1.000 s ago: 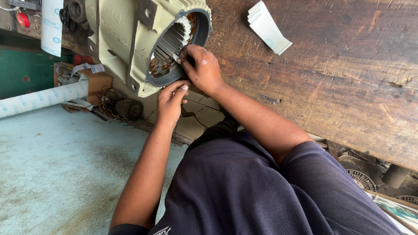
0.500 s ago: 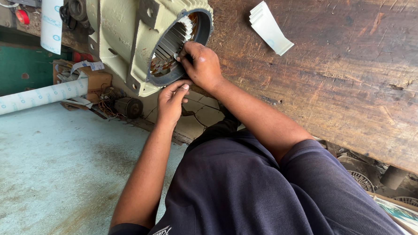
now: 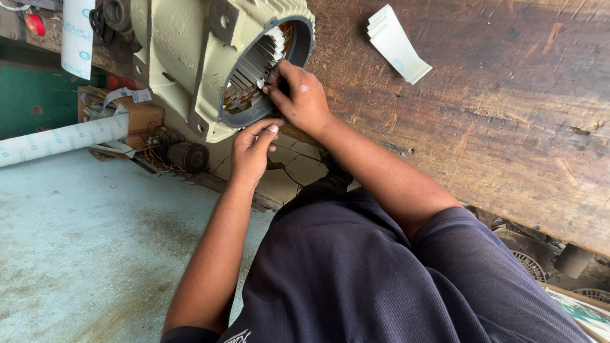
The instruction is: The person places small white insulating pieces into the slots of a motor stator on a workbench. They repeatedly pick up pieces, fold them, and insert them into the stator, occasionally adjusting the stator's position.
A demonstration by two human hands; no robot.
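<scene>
Your right hand (image 3: 301, 96) is pinched shut on a white paper strip (image 3: 262, 82) at the open mouth of the motor housing (image 3: 187, 50) — the same slot it worked half a second ago and a full second ago. Almost nothing has shifted across those earlier views: the housing lies in the same spot on the wooden bench (image 3: 512, 132), and both hands have stayed at the rim. So the judgement is of slow, fiddly seating work in hand, not a step just finished.

Your left hand (image 3: 253, 149) curls its fingertips against the lower rim of the housing, bracing rather than clasping anything; the fingers are bent, the palm away from view.

The housing is a pale green-grey casting with a ribbed outer shell and a dark, machined ring at its mouth. Inside, the slotted stator core (image 3: 251, 70) shows thin metal teeth, several slots lined with white paper, and reddish-brown rust deeper in. The bench is dark, scarred, stained timber. A fanned stack of cut white strips (image 3: 396, 44) lies well apart on it — stiff, flat, square-ended. A long roll of white sheet (image 3: 49, 143) rests beyond the bench edge above a worn green floor (image 3: 61, 250).
</scene>
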